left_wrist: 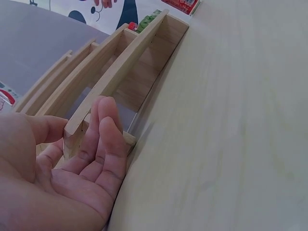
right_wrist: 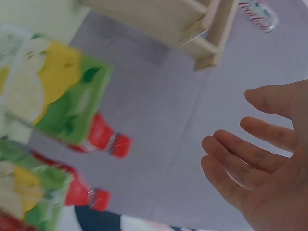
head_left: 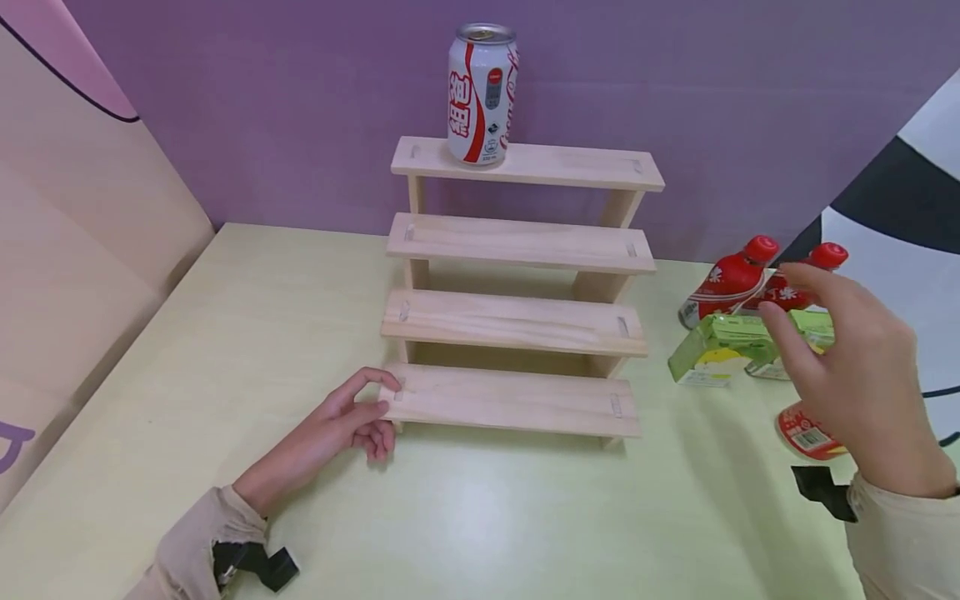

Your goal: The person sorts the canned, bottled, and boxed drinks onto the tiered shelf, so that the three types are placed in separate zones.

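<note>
While the left hand (head_left: 337, 421) grips the left end of the lowest step, the right hand (head_left: 862, 367) is up in the air, thumb and fingers spread apart, nothing held. Wooden rack (head_left: 517, 321): four steps, on the pale table (head_left: 150, 375), against the purple backdrop (head_left: 300, 100). It sits directly to the right of the left hand; left wrist view has the board's end caught between thumb side and fingers. White-and-red can (head_left: 480, 96) stands upright on the top step, left of centre, well apart from both hands. Right of the rack, nearest the right hand: front green carton (head_left: 720, 350), second green carton (head_left: 817, 325), left red bottle (head_left: 723, 283) and right red bottle (head_left: 828, 254) behind them. Head view has the hand overlapping the second carton and right bottle; right wrist view shows a clear gap to both cartons and both bottle caps, so no contact. Red container (head_left: 810, 433) is on the table, nearer the camera than the cartons, partly hidden by the right hand; can't tell what type.
</note>
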### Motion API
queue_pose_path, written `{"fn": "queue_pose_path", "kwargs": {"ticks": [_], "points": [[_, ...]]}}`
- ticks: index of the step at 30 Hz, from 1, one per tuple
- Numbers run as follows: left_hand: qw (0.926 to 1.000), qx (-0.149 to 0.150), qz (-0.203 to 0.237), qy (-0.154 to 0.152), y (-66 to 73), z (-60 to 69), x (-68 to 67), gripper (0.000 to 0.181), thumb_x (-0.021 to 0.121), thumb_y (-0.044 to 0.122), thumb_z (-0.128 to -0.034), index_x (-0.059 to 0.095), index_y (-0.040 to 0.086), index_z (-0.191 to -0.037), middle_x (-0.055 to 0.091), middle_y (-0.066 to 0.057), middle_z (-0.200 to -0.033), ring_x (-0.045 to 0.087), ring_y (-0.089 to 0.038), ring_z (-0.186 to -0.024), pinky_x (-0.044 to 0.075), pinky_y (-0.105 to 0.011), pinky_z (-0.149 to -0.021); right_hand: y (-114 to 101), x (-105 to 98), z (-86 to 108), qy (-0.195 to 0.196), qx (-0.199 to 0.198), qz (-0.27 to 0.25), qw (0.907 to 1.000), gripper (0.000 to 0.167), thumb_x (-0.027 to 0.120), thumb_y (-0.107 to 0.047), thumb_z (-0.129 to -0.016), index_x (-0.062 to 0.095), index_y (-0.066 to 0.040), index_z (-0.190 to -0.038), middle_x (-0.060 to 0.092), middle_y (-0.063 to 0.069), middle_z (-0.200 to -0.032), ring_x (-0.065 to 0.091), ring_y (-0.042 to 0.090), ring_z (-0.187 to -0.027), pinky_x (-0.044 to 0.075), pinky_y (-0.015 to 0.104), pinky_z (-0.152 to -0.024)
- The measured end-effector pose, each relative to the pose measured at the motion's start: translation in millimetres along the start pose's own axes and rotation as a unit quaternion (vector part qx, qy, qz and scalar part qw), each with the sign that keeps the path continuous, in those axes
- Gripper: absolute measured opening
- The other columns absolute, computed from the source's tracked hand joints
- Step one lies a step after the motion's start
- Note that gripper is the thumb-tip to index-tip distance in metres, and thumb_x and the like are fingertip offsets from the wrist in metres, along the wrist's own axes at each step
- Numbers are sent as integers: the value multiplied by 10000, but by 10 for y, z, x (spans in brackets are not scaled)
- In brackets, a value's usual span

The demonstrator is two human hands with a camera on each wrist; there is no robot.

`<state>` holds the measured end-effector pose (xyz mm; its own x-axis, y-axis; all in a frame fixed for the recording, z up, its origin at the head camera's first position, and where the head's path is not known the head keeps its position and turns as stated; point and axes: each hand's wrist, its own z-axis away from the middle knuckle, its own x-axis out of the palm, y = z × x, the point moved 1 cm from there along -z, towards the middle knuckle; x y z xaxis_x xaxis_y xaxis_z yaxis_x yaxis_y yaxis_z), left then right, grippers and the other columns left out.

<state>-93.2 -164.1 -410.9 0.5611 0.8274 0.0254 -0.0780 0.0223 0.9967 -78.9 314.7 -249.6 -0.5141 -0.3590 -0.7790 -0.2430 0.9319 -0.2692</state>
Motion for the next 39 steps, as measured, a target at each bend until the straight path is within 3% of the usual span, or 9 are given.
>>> {"fn": "queue_pose_path", "kwargs": {"ticks": [2,7,9,14,18,24,30,35,39], "points": [[10000,-6,9,-17,0,6,10,287,460,235,-1077,389,139,-1337,637,-285,-856,620,-276,-713,563,-345,-665,95,12,38,-94,135,40,9999,456,638,-96,-965,514,21,-1388,551,301,-1291,491,476,-1116,394,686,-987],[10000,-8,39,-31,1,2,29,289,455,234,-1078,388,140,-1344,640,-280,-859,624,-284,-714,564,-349,-669,350,49,152,-463,572,263,9969,547,623,-98,-966,419,2,-1464,514,333,-1304,452,507,-1114,390,749,-913],[10000,-3,58,-44,2,-1,30,290,456,230,-1078,387,137,-1345,640,-284,-858,625,-286,-711,565,-350,-670,445,53,216,-565,829,408,9941,591,623,-113,-964,380,-16,-1494,506,339,-1302,442,512,-1105,541,618,-796],[10000,27,64,-66,-4,9,15,294,460,230,-1077,387,129,-1344,640,-290,-857,630,-298,-710,568,-357,-672,638,93,420,-356,1213,572,9903,646,621,-109,-955,328,-37,-1527,506,346,-1306,429,510,-1100,513,497,-612],[10000,74,60,-26,-11,39,-6,292,452,222,-1079,384,122,-1345,639,-289,-854,627,-312,-713,563,-356,-667,743,147,509,-232,1439,525,9879,667,597,-85,-964,280,-59,-1550,466,338,-1371,399,513,-1150,415,712,-829],[9998,124,141,-79,-22,47,6,297,447,226,-1082,375,110,-1345,629,-306,-847,625,-308,-705,559,-355,-655,854,182,559,-404,1558,700,9845,691,621,-65,-949,270,-10,-1542,423,349,-1381,364,498,-1162,452,589,-728],[9997,152,127,-137,-15,12,40,303,448,233,-1082,374,115,-1351,632,-301,-851,623,-302,-704,563,-358,-656,969,143,648,-353,2077,964,9728,658,568,-80,-970,251,12,-1539,355,372,-1432,277,526,-1346,259,727,-1075],[9999,39,102,-25,1,15,45,302,461,243,-1077,382,126,-1345,638,-284,-854,628,-303,-708,564,-356,-664,1128,163,710,-756,2700,795,9566,726,532,-256,-1013,134,2,-1563,213,354,-1542,259,566,-1362,377,765,-909],[9999,-15,80,72,4,28,31,301,467,247,-1075,387,131,-1341,641,-275,-847,636,-313,-707,568,-361,-665,1212,225,720,-1139,2730,778,9521,816,566,-390,-994,140,26,-1552,251,404,-1462,308,598,-1266,413,777,-832]]}}
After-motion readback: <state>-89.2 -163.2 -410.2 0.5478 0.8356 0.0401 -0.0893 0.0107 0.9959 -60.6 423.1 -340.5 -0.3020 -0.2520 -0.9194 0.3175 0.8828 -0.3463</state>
